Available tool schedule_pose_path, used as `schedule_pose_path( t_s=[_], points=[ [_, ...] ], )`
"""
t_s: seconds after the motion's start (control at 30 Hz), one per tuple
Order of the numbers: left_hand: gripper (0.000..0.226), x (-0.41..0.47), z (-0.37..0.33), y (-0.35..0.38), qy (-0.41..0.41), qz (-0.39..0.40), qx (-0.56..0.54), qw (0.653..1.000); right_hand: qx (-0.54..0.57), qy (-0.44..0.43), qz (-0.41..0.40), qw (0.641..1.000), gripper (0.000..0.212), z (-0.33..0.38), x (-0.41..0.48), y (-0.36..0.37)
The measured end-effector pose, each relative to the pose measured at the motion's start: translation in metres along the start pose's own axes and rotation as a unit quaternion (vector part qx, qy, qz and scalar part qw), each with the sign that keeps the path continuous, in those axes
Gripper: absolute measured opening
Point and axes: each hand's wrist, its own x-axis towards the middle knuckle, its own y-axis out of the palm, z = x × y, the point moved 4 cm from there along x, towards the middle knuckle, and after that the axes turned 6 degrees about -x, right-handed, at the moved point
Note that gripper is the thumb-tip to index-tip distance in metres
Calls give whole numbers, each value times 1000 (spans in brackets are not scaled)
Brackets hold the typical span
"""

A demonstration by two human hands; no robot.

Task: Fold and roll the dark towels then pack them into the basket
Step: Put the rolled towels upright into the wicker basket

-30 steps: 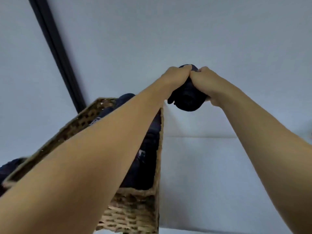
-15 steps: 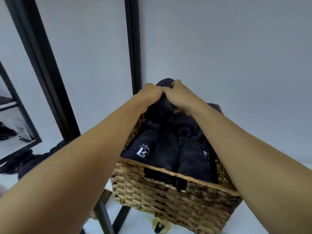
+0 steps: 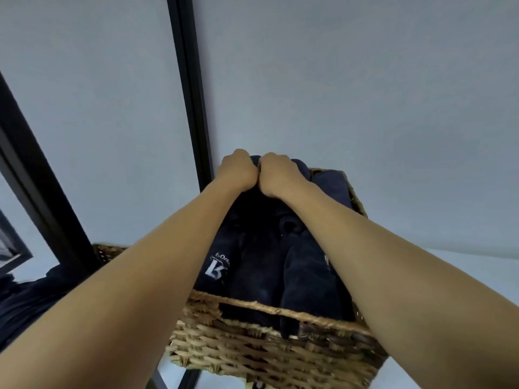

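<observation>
Both hands moved the rolled towel (image 3: pixel 300 167) from up in the air right of the basket (image 3: pixel 266 357) down onto the basket's far end. Left hand (image 3: pixel 236 172) and right hand (image 3: pixel 278 176) sit knuckle to knuckle, touching, with fingers (image 3: pixel 240 157) curled tight over the dark roll and gripping it. The fingertips are hidden behind the knuckles. The roll rests on top of the other towels at the far rim, and part of it pokes out between and to the right of the hands. The wicker basket is packed with dark rolled towels lying lengthwise. The logo towel (image 3: pixel 217 269), with white print, is on the basket's left side under the left forearm. Loose dark towels (image 3: pixel 25 299) are heaped to the left of the basket. A black post (image 3: pixel 191 91) stands behind the basket's far left corner against the grey wall (image 3: pixel 365 94).
</observation>
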Motion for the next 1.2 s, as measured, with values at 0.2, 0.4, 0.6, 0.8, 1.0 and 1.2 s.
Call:
schedule_pose_path(
  t_s=[0.2, 0.4, 0.6, 0.8, 1.0, 1.2],
  points=[
    [19, -8, -106, 23, 83, -5, -180, 980, 194, 44, -125, 972, 39, -86, -30, -70],
    [14, -42, -249, 143, 122, 137, -314, 932, 230, 148, -195, 942, 35, -242, -104, -119],
    [32, -123, -367, 295, 105, 303, -379, 868, 154, 288, -216, 920, 37, -409, -201, -138],
    [31, -195, -442, 419, 88, 399, -359, 839, 35, 381, -187, 905, 32, -554, -272, -124],
    [36, -218, -470, 512, 62, 442, -331, 831, -57, 420, -139, 895, 18, -644, -295, -90],
    [53, -219, -477, 569, -2, 454, -330, 828, -40, 482, -93, 870, 33, -702, -292, -56]
  ],
)
